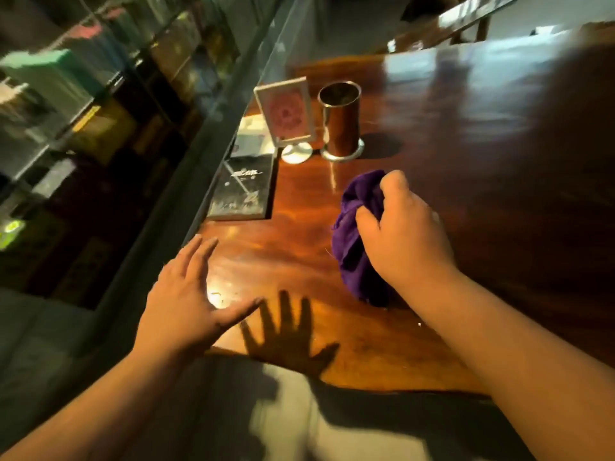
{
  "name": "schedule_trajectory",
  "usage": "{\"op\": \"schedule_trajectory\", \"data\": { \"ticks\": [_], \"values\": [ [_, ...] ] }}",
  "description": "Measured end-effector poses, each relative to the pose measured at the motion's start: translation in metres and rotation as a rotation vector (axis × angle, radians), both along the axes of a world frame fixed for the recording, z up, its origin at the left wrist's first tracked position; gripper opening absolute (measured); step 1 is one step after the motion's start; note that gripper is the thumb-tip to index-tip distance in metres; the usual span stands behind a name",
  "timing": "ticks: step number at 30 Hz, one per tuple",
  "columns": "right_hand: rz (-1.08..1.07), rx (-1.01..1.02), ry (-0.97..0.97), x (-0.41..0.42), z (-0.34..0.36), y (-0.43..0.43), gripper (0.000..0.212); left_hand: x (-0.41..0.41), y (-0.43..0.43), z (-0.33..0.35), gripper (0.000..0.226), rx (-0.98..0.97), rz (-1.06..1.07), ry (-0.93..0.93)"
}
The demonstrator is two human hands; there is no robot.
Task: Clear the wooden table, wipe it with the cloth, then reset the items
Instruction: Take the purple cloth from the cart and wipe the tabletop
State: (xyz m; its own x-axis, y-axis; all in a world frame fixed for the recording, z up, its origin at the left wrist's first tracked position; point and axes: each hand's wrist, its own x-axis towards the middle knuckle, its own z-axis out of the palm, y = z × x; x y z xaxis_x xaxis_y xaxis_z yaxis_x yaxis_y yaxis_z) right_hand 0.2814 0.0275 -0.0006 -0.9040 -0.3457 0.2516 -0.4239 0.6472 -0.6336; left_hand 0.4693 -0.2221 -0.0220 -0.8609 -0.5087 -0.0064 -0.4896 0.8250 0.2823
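A glossy wooden table (449, 154) fills the view. My right hand (404, 232) is shut on a crumpled purple cloth (354, 241) that hangs down to the tabletop near the middle. My left hand (186, 294) hovers open, fingers spread, over the table's near left corner and casts a shadow on the wood. At the far left of the table stand a small framed card sign (286, 113) on a round white foot and a dark cylindrical cup (341, 121) with a metal base. A dark flat menu book (244, 189) lies along the left edge.
A glass partition (213, 104) runs along the table's left side, with blurred shelves of boxes behind it. A wooden chair back (466, 18) stands past the far edge. My lap in light trousers (266, 417) is below the near edge.
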Motion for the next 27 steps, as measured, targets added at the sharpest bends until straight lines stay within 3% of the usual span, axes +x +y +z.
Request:
{"op": "schedule_trajectory", "data": {
  "ticks": [8,17,27],
  "values": [
    [0.16,0.045,-0.137,0.039,-0.07,-0.101,0.022,0.077,-0.071,-0.07,0.137,0.053,0.214,-0.117],
    [0.184,0.232,-0.205,0.047,-0.13,-0.13,0.028,0.089,-0.111,-0.136,0.163,0.124,0.32,-0.195],
    [0.181,0.221,-0.295,0.038,-0.157,-0.139,0.019,0.095,-0.117,-0.165,0.119,0.459,0.335,0.122]
  ]
}}
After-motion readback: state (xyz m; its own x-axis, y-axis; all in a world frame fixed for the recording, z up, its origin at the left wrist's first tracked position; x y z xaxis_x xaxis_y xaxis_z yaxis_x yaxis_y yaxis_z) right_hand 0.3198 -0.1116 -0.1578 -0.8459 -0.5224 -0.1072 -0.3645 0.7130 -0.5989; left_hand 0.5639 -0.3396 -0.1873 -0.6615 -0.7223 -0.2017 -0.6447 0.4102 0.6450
